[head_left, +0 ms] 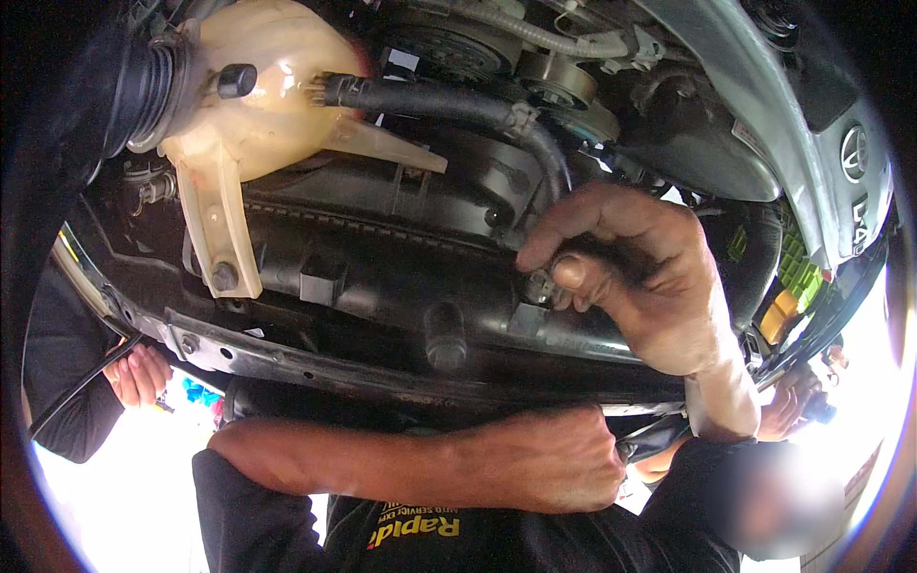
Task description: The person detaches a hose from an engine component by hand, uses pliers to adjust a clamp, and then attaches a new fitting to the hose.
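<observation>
My right hand (650, 277) reaches over the black radiator top (382, 253). Its thumb and curled forefinger close on a small metal piece (540, 286) that looks like a hose clamp; the fingers partly cover it. Just behind the hand, a black rubber hose (430, 103) bends down from a yellowed plastic coolant tank (263, 91), and its lower end is hidden. Across my front lies my left forearm, ending in my left hand (568, 463), closed in a fist near the car's front edge. Whatever that fist may hold is hidden.
Engine pulleys (554, 81) sit behind the hose. A metal crossbar (267, 358) runs along the front. At the far left another person's hand (138, 372) is near a black cable (86, 387); another hand (788, 411) shows at the right. A grey engine cover (812, 124) fills the upper right.
</observation>
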Tool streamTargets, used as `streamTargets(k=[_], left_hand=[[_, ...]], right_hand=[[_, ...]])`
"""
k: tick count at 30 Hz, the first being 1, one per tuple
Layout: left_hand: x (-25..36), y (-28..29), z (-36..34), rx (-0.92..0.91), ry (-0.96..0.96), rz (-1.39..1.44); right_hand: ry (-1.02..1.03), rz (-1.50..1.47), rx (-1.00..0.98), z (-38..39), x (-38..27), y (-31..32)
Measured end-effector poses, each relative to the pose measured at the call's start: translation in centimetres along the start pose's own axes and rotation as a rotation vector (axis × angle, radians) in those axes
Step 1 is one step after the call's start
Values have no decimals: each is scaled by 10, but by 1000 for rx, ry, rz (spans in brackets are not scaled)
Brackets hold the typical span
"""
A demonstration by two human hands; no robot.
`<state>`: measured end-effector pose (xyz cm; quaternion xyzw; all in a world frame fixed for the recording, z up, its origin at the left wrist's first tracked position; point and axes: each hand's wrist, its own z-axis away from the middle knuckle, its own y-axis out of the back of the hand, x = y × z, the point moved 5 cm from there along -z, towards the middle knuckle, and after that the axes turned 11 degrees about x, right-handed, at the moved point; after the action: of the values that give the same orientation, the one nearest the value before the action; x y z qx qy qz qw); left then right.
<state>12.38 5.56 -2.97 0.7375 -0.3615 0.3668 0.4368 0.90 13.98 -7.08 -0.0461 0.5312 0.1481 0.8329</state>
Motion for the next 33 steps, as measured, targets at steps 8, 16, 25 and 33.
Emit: streamTargets(k=[8,16,25,33], left_hand=[[1,3,0,35,11,-29],[-1,8,2,29,-6,-98],[0,9,1,-1,-4,-106],[0,7,2,-18,9,-117]], right_hand=[[71,37,-61,-1,1,1],[70,-25,2,-2,2,0],[-60,-156,67,-2,6,0],[-25,-119,30,-2,4,-2]])
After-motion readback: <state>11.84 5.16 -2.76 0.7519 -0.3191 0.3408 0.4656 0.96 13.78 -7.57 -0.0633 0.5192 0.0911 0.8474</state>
